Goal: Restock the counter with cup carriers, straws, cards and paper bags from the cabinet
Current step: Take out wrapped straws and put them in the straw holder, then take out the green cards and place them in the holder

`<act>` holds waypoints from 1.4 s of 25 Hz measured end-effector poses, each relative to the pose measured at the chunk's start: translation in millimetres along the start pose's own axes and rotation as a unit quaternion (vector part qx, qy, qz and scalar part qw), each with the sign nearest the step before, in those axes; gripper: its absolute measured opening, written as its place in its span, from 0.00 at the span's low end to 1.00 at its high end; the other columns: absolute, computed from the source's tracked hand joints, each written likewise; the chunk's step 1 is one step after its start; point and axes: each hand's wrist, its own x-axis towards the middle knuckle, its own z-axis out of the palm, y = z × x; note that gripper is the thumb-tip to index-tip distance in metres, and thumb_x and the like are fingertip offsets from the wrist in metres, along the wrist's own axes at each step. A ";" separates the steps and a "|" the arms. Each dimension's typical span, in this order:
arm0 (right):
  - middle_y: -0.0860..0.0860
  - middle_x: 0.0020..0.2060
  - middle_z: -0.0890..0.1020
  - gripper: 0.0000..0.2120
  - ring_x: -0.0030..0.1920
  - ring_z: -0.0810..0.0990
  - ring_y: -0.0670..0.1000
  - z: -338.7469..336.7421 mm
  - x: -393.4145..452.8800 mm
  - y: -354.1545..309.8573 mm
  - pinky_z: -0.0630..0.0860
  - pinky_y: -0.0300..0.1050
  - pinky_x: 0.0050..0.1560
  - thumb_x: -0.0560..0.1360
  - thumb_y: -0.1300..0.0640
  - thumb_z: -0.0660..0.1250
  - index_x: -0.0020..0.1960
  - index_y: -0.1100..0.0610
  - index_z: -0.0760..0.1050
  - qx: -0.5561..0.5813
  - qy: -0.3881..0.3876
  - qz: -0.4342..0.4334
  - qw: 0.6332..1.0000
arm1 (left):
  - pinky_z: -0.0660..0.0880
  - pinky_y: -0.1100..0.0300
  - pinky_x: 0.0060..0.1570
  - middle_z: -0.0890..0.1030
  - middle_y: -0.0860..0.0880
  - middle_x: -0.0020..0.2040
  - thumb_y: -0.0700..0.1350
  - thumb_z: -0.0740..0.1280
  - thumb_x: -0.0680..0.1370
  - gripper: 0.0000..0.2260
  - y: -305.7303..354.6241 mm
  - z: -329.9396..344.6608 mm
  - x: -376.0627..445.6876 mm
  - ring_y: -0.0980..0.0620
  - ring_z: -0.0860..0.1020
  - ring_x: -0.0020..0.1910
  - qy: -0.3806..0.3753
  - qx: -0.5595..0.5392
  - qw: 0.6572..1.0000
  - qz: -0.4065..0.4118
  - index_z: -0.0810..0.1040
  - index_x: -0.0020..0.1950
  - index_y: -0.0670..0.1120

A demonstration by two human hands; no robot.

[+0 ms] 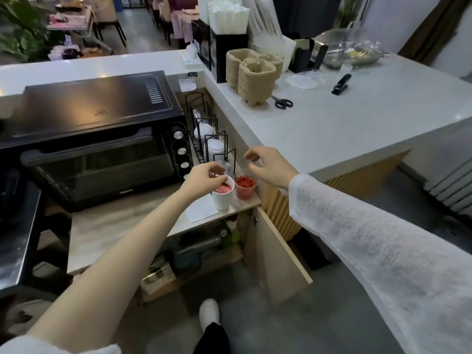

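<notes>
A stack of brown pulp cup carriers stands on the white counter, beside black holders with white paper bags. My left hand hovers with curled fingers over a white cup holding something pink, its fingertips at the cup's rim and near a blurred clear item. My right hand hangs loosely curled just right of it, above a clear cup of red pieces, holding nothing. Below, the cabinet door stands open.
A black oven fills the lower shelf at left. A black wire rack with lidded cups sits between oven and counter. Scissors and a black stapler lie on the counter. Bottles and boxes crowd the cabinet.
</notes>
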 end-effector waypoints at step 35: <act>0.62 0.51 0.83 0.10 0.34 0.78 0.49 482.1 32.4 272.4 0.74 0.38 0.34 0.79 0.63 0.61 0.55 0.68 0.77 0.203 -0.102 0.414 0.882 | 0.76 0.56 0.56 0.81 0.46 0.57 0.49 0.71 0.74 0.13 -459.3 237.8 83.1 0.49 0.78 0.55 -0.189 0.091 0.975 -0.077 0.79 0.57 0.46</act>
